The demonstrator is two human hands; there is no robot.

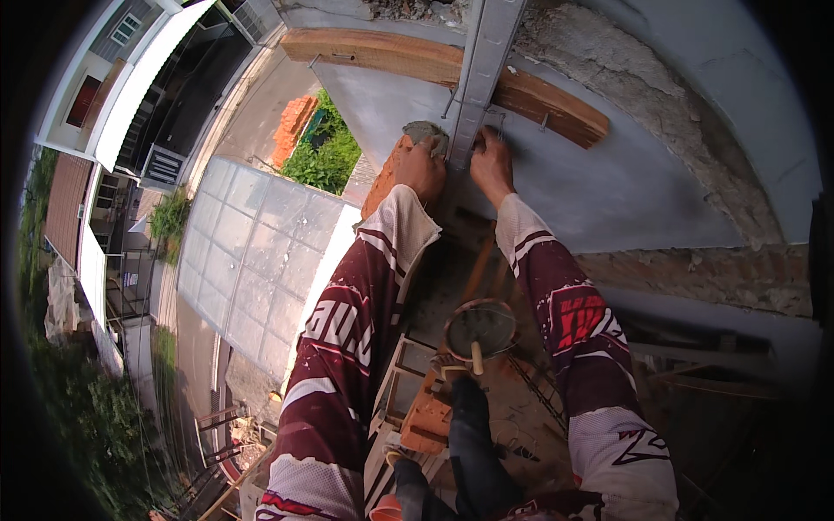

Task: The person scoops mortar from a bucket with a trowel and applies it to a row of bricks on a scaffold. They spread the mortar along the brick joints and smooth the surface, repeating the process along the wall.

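At the edge of the wall, my left hand (pixel 421 170) is closed on the end of an orange brick (pixel 380 187), its fingers curled by the grey wet mortar (pixel 426 132). Just to the right of it stands a grey metal post (pixel 485 69), running up along the wall. My right hand (pixel 493 167) is on the post's other side, fingers pinched together close to the metal. Whatever they may hold is too small to make out. Thin bent nails or wires (pixel 449 102) stick out near the post.
Wooden planks (pixel 373 50) cross the grey wall behind the post. Below me are a round pan of mortar (pixel 480 330) with a trowel handle (pixel 476 358), stacked bricks (pixel 427 420) and a wooden frame (pixel 395 382). Left, a drop opens over a translucent roof (pixel 261 252) and the street.
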